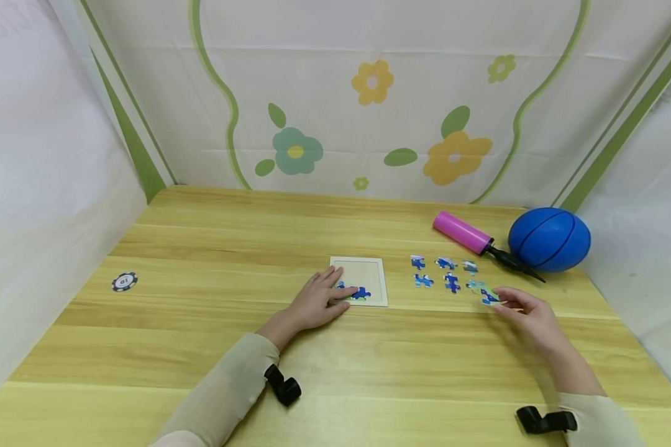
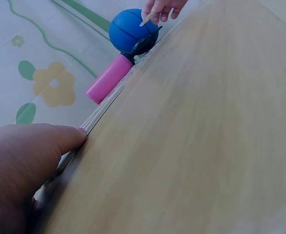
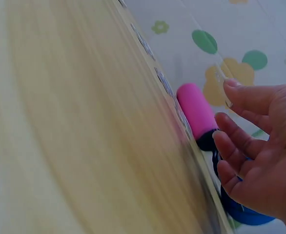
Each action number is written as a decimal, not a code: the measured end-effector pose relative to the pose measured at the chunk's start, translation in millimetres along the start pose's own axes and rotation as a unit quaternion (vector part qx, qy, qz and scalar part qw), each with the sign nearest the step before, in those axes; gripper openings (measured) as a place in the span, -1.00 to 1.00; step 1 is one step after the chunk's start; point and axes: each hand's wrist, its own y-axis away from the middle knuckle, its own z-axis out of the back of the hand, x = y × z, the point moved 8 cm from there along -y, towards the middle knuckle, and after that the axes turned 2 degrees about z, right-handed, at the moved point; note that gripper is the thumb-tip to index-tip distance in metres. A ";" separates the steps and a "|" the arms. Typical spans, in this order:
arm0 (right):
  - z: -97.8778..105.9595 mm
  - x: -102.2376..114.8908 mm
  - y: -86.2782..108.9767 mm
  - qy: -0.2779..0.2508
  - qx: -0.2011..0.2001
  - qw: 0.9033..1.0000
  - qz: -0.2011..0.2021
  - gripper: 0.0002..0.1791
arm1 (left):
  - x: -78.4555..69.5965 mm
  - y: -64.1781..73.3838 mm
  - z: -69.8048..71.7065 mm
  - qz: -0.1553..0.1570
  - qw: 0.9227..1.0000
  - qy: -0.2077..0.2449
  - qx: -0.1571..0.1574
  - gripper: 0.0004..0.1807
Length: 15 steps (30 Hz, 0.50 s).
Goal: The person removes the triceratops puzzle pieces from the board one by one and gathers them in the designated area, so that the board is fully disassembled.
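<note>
My left hand [image 1: 317, 300] rests flat on the left part of a white square puzzle tray [image 1: 384, 282], with its fingers spread and straight. Along the tray's bottom, blue and green puzzle pieces [image 1: 361, 293] lie partly covered by those fingers. At the right, my right hand [image 1: 531, 315] pinches a blue and green puzzle piece [image 1: 489, 297] between thumb and fingertips. That piece [image 2: 147, 20] is lifted off the table in the left wrist view. Beside it lie several loose pieces, among them a blue one [image 1: 451, 283] and a white-and-blue one [image 1: 417, 262].
A pink hand pump [image 1: 461, 231] with a black end lies behind the loose pieces. It touches or nearly touches a blue ball [image 1: 550, 239] at the back right. A round chip [image 1: 125, 282] marked 10 lies far left. Flowered cloth [image 1: 335, 124] walls the wooden table.
</note>
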 end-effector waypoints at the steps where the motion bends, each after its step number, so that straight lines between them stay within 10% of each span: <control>1: 1.3 -3.6 0.7 0.005 0.002 1.000 -0.003 -0.56 | -0.1 0.0 0.2 0.001 1.000 -0.001 0.000 -0.59; 15: -8.9 -33.2 2.6 -0.004 0.017 1.000 -0.025 -0.54 | -0.2 0.0 0.9 0.002 1.000 -0.002 -0.001 -0.59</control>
